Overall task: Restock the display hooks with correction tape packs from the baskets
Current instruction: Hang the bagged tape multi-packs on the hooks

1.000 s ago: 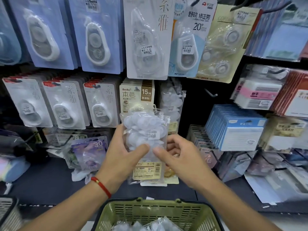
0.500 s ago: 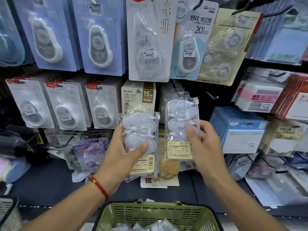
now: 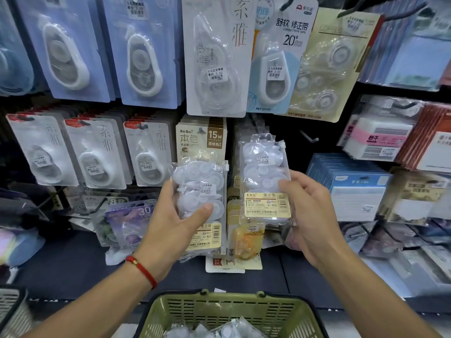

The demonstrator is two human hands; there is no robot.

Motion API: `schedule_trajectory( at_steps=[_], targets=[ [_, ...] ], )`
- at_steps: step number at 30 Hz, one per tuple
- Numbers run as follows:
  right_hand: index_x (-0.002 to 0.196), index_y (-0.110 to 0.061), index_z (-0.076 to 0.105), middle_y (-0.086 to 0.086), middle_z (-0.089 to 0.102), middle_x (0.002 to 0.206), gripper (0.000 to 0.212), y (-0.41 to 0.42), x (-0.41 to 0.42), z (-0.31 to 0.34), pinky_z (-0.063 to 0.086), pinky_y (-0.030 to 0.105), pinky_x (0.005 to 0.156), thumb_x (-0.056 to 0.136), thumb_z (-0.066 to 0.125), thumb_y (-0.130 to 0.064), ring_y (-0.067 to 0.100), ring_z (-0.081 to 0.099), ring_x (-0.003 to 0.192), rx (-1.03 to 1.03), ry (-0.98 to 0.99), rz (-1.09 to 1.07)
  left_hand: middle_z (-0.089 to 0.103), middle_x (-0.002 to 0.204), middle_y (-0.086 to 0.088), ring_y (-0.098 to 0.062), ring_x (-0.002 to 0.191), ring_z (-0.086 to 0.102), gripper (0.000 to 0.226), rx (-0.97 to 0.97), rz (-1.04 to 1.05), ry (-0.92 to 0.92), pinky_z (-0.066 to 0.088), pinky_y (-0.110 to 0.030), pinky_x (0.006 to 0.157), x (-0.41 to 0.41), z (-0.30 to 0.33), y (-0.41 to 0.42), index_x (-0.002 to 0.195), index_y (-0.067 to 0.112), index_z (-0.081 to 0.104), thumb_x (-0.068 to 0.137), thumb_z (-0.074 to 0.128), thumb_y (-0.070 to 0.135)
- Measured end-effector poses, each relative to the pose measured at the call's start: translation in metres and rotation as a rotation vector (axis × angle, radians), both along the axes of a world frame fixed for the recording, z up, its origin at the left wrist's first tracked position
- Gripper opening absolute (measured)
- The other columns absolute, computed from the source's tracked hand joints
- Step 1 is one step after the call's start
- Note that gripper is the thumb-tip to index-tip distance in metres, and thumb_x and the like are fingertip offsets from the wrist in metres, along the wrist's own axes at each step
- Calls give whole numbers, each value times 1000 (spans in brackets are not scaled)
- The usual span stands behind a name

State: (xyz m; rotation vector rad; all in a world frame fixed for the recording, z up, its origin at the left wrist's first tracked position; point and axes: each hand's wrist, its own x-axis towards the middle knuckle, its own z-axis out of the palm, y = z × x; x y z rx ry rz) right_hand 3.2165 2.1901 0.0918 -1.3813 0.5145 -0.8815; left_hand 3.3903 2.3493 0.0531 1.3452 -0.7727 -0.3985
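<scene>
My left hand [image 3: 168,223] grips a clear bag of white correction tapes [image 3: 202,189], thumb across its front, held in front of the beige 15M cards. My right hand [image 3: 310,215] holds a second clear pack of white correction tapes [image 3: 263,172] by its right edge, a little higher and to the right, just below the hanging packs of the same kind. A bare metal hook [image 3: 310,139] sticks out from the dark panel to the upper right of that pack. The green basket [image 3: 234,311] below holds more clear packs [image 3: 214,331].
Rows of carded correction tapes [image 3: 97,157] hang left and above. Blue boxed packs [image 3: 351,184] and pink-white packs [image 3: 375,140] fill the right shelf. Loose packs [image 3: 127,220] lie on the dark shelf [image 3: 61,264]. A grey basket [image 3: 12,311] shows at the bottom left corner.
My right hand took one pack off the stack in my left hand and carried it up and right. My left hand kept its pack and dropped slightly.
</scene>
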Motion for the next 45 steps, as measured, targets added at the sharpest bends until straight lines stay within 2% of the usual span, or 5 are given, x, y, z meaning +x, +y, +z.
schedule_trajectory(
  at_steps=[8,15,25,30,45],
  targets=[
    [137,-24,62,-13,67,124,37,-14,1,-23,51,38,106,102,65,-33,3,63,113,-424,693,-169,75,125,13,-11,115,73,67,19,31,-15,60,-25,94,1,-2,1,136,33,54,84,86,5],
    [102,-27,73,-9,77,100,21,34,16,-23,60,45,90,101,65,-46,12,71,96,-417,459,180,76,128,2,-21,117,74,77,14,-52,-3,62,-41,97,-8,-5,-1,133,34,57,67,96,30],
    [89,-22,58,12,55,82,34,19,8,-17,43,48,63,90,56,-55,26,51,74,-187,193,-75,77,120,10,-14,114,73,62,63,-23,18,53,-50,109,-5,-5,-1,129,43,57,76,75,17],
    [95,-19,61,29,69,94,31,7,3,-14,38,22,43,105,56,-48,32,59,68,-149,172,-141,78,115,11,-12,109,74,60,120,-9,15,54,-49,107,-7,-3,0,123,48,57,75,72,16],
    [89,-25,75,6,77,85,31,4,3,-9,57,32,58,108,55,-39,19,73,69,-132,144,-102,75,115,17,-6,108,72,59,144,93,31,55,-43,105,-6,2,3,121,51,56,73,70,19]
  ],
)
